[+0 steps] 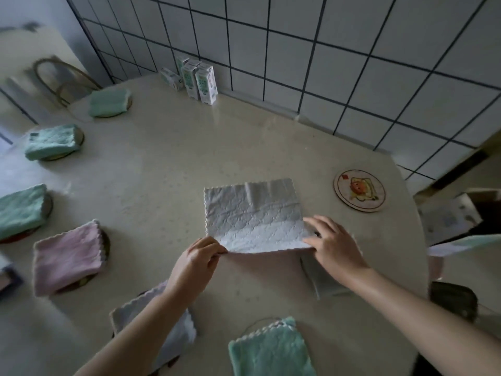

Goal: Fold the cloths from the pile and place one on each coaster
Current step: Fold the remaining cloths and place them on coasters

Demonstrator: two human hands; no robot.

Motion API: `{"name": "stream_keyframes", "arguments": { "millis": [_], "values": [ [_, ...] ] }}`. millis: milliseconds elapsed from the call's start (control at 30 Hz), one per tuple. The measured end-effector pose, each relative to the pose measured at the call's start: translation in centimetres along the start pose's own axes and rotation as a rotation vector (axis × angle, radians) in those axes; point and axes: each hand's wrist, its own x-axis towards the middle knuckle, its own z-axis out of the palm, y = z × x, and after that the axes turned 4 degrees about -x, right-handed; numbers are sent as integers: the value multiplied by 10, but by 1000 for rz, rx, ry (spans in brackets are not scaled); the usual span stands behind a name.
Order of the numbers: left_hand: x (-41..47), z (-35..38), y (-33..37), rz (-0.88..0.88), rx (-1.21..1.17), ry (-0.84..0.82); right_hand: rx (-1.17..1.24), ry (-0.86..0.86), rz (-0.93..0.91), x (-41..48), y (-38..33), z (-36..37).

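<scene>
A white embossed cloth (pixel 252 210) lies on the pale table (pixel 162 164), its near edge lifted off the surface. My left hand (pixel 198 260) pinches the near left corner. My right hand (pixel 332 244) pinches the near right corner. A round coaster (pixel 359 190) with a picture on it lies bare to the right of the cloth. Folded cloths sit on coasters around the table: green ones (pixel 109 102) (pixel 53 141) (pixel 20 210) at the left, a pink one (pixel 67 257), a pale one (pixel 179 335) under my left forearm and a green one (pixel 271 351) near me.
Small cartons (pixel 202 81) stand against the tiled wall at the back. A grey cloth (pixel 322 280) lies under my right wrist. More cloth (pixel 461 244) hangs off the table's right edge. A chair back (pixel 62 77) shows at the far left, and a dark object (pixel 452 299) sits at the right edge.
</scene>
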Motion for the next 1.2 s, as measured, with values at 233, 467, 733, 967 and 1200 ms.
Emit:
{"name": "stream_keyframes", "arguments": {
  "millis": [233, 467, 733, 967, 1200],
  "values": [
    [-77, 14, 36, -172, 10, 65, 249, 43, -102, -58, 8, 8],
    [-112, -4, 61, -369, -32, 121, 608, -72, -6, -88, 6, -8],
    [-104, -40, 48, -443, -209, 48, 847, -259, 168, -79, -13, -22],
    [-98, -43, 13, -490, -206, -85, 895, -367, 268, -69, -25, -12],
    [-59, -36, -16, -841, -622, 193, 1016, -178, 646, -23, -33, 5]
  ]
}}
